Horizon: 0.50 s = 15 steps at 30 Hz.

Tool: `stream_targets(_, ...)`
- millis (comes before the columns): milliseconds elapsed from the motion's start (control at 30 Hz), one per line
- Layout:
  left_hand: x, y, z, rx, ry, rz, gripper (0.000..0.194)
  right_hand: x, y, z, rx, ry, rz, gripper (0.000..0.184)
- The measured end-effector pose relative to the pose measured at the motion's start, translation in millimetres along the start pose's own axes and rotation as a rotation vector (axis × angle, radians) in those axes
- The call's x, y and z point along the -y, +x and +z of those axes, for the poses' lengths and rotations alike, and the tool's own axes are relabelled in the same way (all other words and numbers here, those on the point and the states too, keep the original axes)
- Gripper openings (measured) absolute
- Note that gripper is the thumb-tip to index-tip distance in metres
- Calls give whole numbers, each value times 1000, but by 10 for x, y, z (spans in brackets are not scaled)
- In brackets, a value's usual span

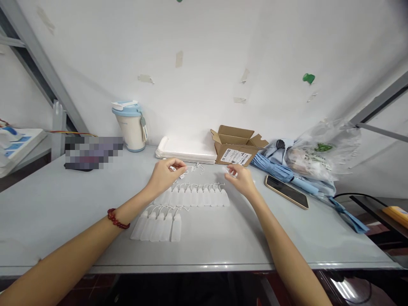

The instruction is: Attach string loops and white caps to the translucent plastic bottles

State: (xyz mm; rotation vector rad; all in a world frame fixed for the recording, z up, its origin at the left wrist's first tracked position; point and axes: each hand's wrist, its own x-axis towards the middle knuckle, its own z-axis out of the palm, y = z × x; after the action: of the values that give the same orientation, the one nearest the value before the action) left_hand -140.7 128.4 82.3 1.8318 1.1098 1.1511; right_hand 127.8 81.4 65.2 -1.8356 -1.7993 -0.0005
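Observation:
My left hand [168, 173] is closed in a pinch above the table, beside small white cord loops [199, 167]. Whatever sits between its fingertips is too small to make out. My right hand [241, 179] is also closed, its thumb and fingers around a small whitish, translucent piece that is mostly hidden. Between and below the hands lies a row of flat, translucent white sleeves [197, 198] with thin white cords at their tops. A second, shorter row of the same sleeves [160, 227] lies nearer the table's front edge, to the left.
Along the wall stand a cream tumbler with a blue lid [132, 127], a stack of white flat packs [186, 149] and an open cardboard box [237, 146]. A phone [286, 192], a folded blue umbrella [277, 168] and a clear plastic bag [318, 155] lie right.

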Motion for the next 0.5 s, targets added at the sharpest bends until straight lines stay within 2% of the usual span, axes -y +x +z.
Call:
stream_targets(133,-37,-46,32,49,65,57,13,311,-111,27,1,92,-158,15)
stream_targets(267,-62,-85,62,77,109,126,12,549,-228,66,-67,238,-385,9)
stream_targets(500,-70,-109,93,118,106,158,12,665,-315,98,-26,287,-444,11)
